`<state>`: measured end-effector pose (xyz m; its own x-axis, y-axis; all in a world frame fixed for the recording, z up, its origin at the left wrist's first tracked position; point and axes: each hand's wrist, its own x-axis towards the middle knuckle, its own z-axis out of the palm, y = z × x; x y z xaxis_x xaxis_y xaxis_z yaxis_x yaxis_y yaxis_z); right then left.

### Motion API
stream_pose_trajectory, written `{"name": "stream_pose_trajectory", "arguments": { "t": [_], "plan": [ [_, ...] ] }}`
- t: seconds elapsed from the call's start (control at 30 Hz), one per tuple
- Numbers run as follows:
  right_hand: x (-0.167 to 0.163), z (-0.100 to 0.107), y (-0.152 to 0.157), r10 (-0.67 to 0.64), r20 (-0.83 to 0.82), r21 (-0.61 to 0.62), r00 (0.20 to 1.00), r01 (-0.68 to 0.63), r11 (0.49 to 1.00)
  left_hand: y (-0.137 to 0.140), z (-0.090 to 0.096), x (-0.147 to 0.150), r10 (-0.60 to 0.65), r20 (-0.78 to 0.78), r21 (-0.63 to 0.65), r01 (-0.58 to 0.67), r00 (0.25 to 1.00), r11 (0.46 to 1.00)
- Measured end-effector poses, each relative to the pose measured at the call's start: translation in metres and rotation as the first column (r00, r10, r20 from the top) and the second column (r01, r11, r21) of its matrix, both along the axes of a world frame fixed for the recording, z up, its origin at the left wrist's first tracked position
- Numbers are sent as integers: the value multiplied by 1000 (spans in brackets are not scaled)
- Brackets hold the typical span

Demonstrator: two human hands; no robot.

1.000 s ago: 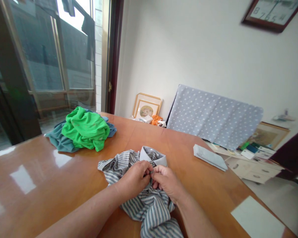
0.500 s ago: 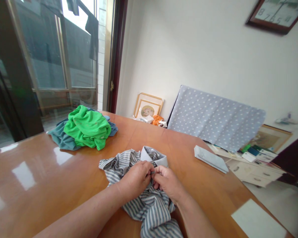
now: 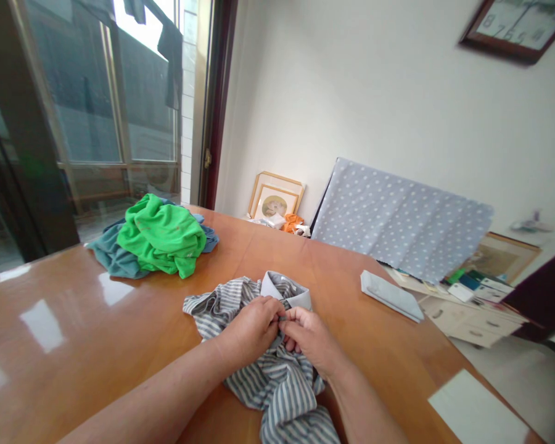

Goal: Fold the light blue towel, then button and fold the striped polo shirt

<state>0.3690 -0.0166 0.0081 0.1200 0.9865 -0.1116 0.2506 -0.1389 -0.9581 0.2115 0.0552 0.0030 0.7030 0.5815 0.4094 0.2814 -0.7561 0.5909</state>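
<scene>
A grey and white striped shirt (image 3: 287, 385) with a plain light collar lies crumpled on the wooden table (image 3: 379, 357). Just below the collar, my left hand (image 3: 256, 327) pinches the front of the shirt. Close against it, my right hand (image 3: 308, 336) pinches the same spot from the other side, fingertips together. Whatever small part of the shirt front lies between the fingertips is hidden by them. The sleeve on the left spreads out flat beside my left hand, and the lower part of the shirt bunches up between my forearms.
A pile of clothes with a bright green garment (image 3: 164, 234) on top sits at the table's far left. To the right are a folded pale cloth (image 3: 391, 296) and a white sheet (image 3: 478, 407) by the edge. Behind the table stands something under a dotted cloth (image 3: 398, 216).
Both hands stay at the shirt front below the collar, with only slight finger movement. The whole view has shifted a little.
</scene>
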Motion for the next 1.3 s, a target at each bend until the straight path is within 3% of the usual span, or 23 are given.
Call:
{"name": "stream_pose_trajectory", "arguments": {
  "t": [0.27, 0.43, 0.63, 0.83, 1.13, 1.3],
  "plan": [
    [-2, -7, 5, -15, 101, 49, 995, 10, 999, 3, -3, -1, 8, -28, 27, -8, 1000, 1000],
    [-4, -4, 4, -33, 244, 86, 969, 13, 996, 4, 2, -1, 22, -58, -37, -24, 998, 999],
    [-3, -1, 1, -84, 496, 236, 864, -41, 971, 8, 2, 0, 38, -90, -81, -45, 995, 996],
    [-1, -2, 3, -84, 604, 248, 793, -87, 965, 14, -5, 1, 15, -63, -143, -24, 998, 989],
    [-1, -1, 5, -127, 476, 277, 870, -12, 961, 18, -10, 2, -40, 66, -255, 56, 997, 965],
    [-3, 0, 2, -160, 426, 333, 890, 9, 943, 19, -7, -1, 27, 26, -216, -21, 999, 976]
  ]
}}
